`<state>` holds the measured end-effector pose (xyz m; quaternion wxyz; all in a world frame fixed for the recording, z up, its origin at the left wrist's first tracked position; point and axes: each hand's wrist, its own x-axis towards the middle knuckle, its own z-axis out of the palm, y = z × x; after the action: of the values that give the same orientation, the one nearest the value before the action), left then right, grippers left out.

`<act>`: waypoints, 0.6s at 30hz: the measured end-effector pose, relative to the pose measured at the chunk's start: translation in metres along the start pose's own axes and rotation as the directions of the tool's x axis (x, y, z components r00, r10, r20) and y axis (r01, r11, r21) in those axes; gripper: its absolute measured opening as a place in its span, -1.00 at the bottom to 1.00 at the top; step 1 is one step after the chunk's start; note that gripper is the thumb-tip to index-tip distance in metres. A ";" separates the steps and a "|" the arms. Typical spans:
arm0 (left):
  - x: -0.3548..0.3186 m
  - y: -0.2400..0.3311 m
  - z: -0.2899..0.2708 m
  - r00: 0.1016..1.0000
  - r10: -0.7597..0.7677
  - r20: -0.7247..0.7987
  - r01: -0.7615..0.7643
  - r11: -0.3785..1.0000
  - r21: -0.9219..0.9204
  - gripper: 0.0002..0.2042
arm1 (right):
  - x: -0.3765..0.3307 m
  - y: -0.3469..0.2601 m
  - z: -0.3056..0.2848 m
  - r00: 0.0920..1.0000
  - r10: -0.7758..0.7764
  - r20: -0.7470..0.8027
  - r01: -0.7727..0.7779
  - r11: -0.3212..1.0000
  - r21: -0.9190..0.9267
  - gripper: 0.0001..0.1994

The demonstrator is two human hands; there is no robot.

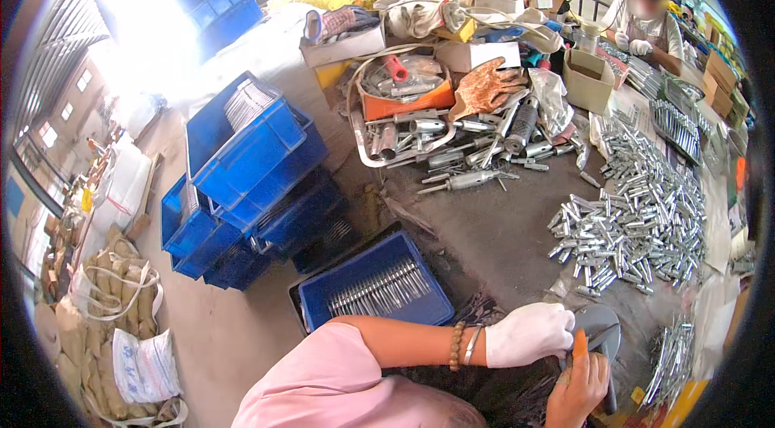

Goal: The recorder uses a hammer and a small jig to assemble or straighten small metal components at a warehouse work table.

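Note:
My left hand (pixel 529 336), in a white glove, is closed at the edge of a dark grey rounded fixture (pixel 599 323) at the lower right. What its fingers hold, if anything, is hidden. Close beside it, my right hand (pixel 580 389) is curled, with an orange cover on one raised finger; I cannot make out what it grips. Slim metal rods (pixel 672 359) lie in a bunch to the right of the fixture. Farther off spreads a large heap of short silvery metal pieces (pixel 634 218).
A blue bin (pixel 428 291) with a row of metal pieces stands left of my arm. Stacked blue crates (pixel 258 162) rise beyond it. An orange glove (pixel 487 87) and metal tools (pixel 468 179) crowd the far side. A co-worker (pixel 646 25) sits at the far right.

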<state>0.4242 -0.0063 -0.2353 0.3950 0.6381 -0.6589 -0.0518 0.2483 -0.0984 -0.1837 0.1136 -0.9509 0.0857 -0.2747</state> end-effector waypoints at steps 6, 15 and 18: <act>-0.006 0.001 0.013 0.996 0.024 -0.082 -0.027 0.999 -0.042 -0.84 | -0.013 0.010 -0.016 0.994 0.088 0.062 -0.095 0.988 0.120 -0.45; -0.010 0.006 -0.012 0.999 0.016 -0.051 -0.010 0.994 0.113 -0.90 | -0.026 0.043 -0.023 0.928 0.368 0.059 -0.350 0.916 -0.197 -0.55; -0.014 0.005 -0.009 0.993 -0.008 -0.114 0.019 0.995 0.096 -0.85 | -0.024 0.052 -0.015 0.959 0.281 0.016 -0.274 0.943 -0.188 -0.57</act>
<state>0.4236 0.0109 -0.2321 0.3999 0.6628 -0.6329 0.0142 0.2148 -0.1454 -0.1969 0.0647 -0.9414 0.2413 -0.2268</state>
